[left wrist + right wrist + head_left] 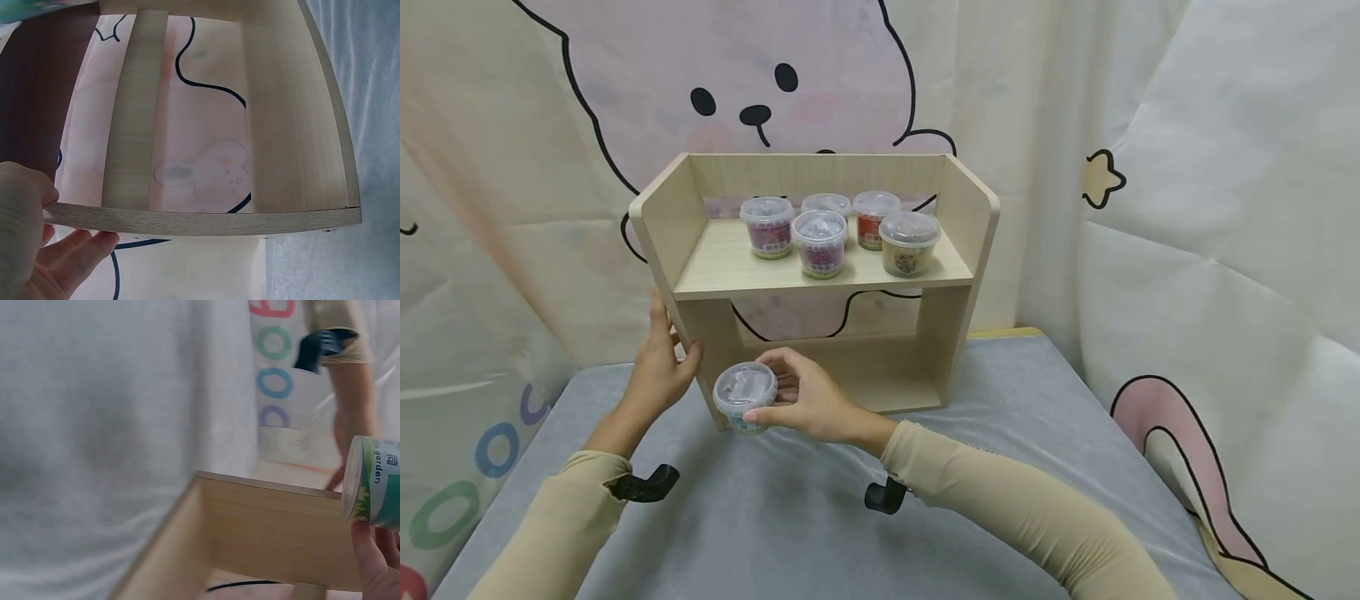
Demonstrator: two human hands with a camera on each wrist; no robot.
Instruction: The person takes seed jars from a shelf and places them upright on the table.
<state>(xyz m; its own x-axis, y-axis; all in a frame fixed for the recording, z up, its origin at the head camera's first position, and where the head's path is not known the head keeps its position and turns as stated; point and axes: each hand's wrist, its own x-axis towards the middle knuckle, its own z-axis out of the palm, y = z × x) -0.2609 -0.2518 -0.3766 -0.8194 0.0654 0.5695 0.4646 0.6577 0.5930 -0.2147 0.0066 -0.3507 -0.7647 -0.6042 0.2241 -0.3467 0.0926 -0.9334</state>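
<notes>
A small pale wooden two-tier shelf (820,283) stands on the cloth-covered table. My left hand (662,367) grips its left side panel (206,220), the thumb on one face and fingers on the other. In my right hand (816,404) is a clear lidded plastic tub (745,396), held in front of the lower tier's left end. The right wrist view shows this tub's green and teal printed label (381,487). Behind it, my left hand (355,419) partly shows at the shelf's edge.
Several similar lidded tubs are on the upper tier: purple-labelled ones (822,246), a red one (872,225) and a yellowish one (910,250). Grey-blue cloth (820,517) covers the table. Printed curtains (1022,125) hang behind and beside it.
</notes>
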